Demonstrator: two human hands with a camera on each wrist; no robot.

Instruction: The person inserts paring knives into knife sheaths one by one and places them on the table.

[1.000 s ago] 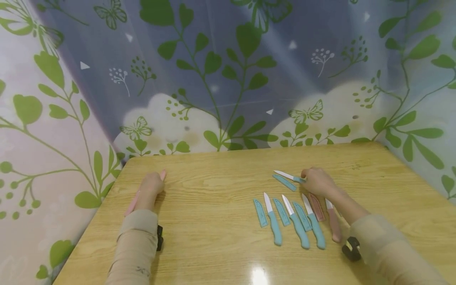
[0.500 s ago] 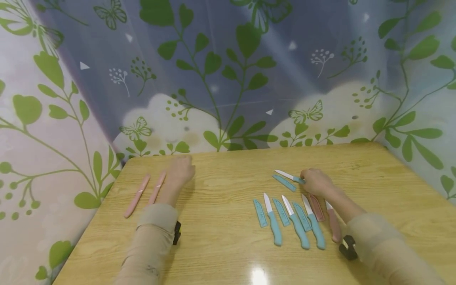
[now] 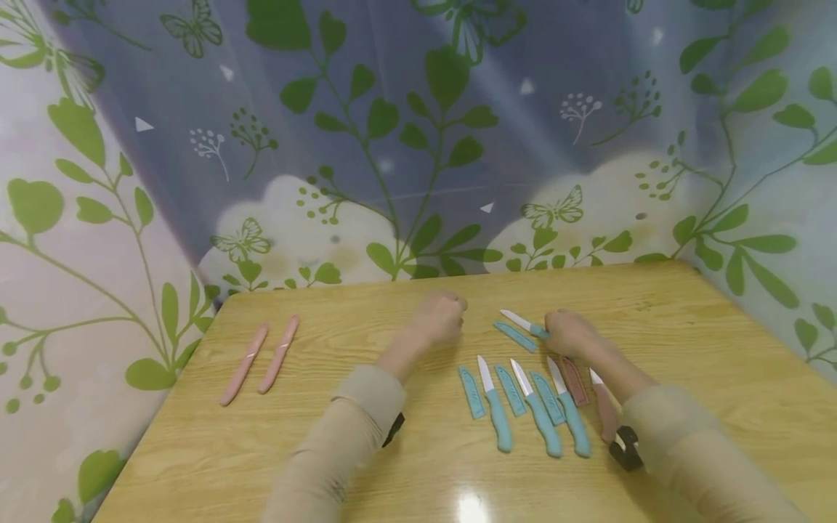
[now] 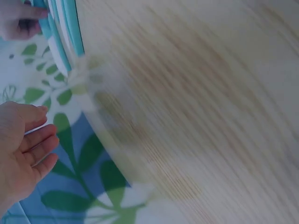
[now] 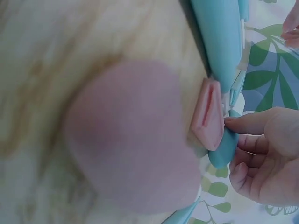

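My right hand point(image 3: 570, 333) pinches the turquoise handle of a paring knife point(image 3: 521, 319) whose white blade points left. A turquoise blade sheath point(image 3: 515, 336) lies just in front of that knife. In the right wrist view, thumb and fingers close on the turquoise handle point(image 5: 225, 148), and a pink sheath point(image 5: 209, 116) is beside it. Over the table's middle, left of this knife, is my left hand point(image 3: 439, 318). The left wrist view shows the left hand point(image 4: 28, 147) with loosely bent fingers and nothing in them.
Nearer me lie turquoise paring knives point(image 3: 544, 425) with bare blades, turquoise sheaths point(image 3: 471, 392) between them. A pink-handled knife point(image 3: 604, 414) and pink sheath point(image 3: 575, 381) are at their right. Two sheathed pink knives point(image 3: 243, 367) rest at the table's left.
My left hand has let go of a sheathed pink knife at the left and swung right across the table towards the turquoise knife. The right hand stays at its knife.
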